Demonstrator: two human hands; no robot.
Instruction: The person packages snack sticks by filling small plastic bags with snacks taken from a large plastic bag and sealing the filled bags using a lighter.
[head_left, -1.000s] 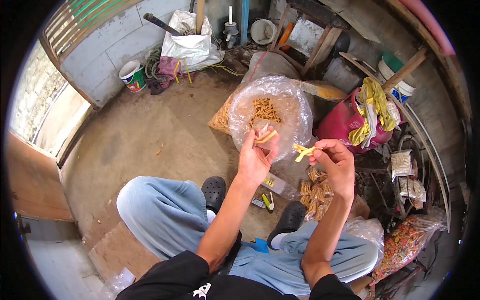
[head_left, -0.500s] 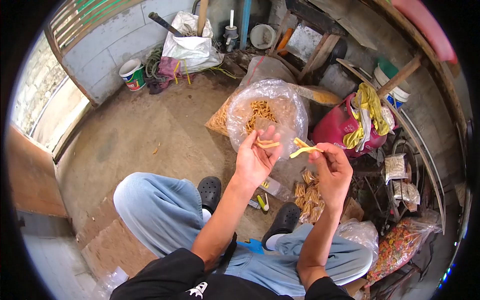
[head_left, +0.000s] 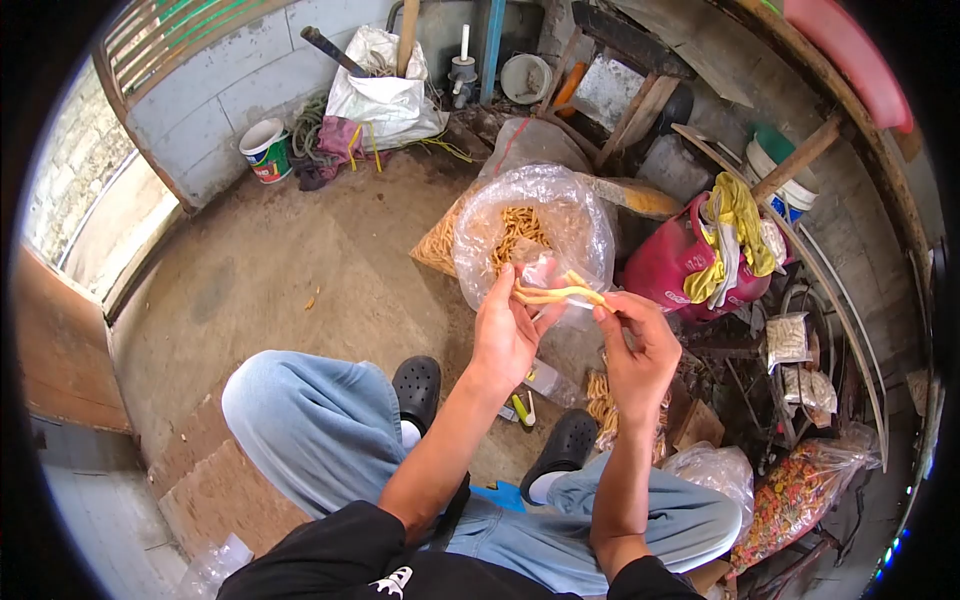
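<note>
My left hand (head_left: 508,328) holds a small clear plastic bag (head_left: 538,270) and a few pale yellow snack sticks (head_left: 545,296) at its fingertips. My right hand (head_left: 638,338) pinches more of the yellow sticks, their far ends meeting those at the left hand. Behind both hands stands a large open clear bag (head_left: 592,215) of brown sticks (head_left: 520,232). Below the right hand lie small filled packets (head_left: 603,400), partly hidden by the hand and forearm.
A green cutter-like tool (head_left: 520,408) lies between my black shoes (head_left: 417,388). To the right are a pink gas cylinder (head_left: 665,255) with yellow cloth and a bag of colourful snacks (head_left: 795,500). A paint bucket (head_left: 265,150) stands at the back left.
My right hand has moved left and slightly down, bringing its sticks from apart to meeting those at my left hand. The left hand stays nearly in place.
</note>
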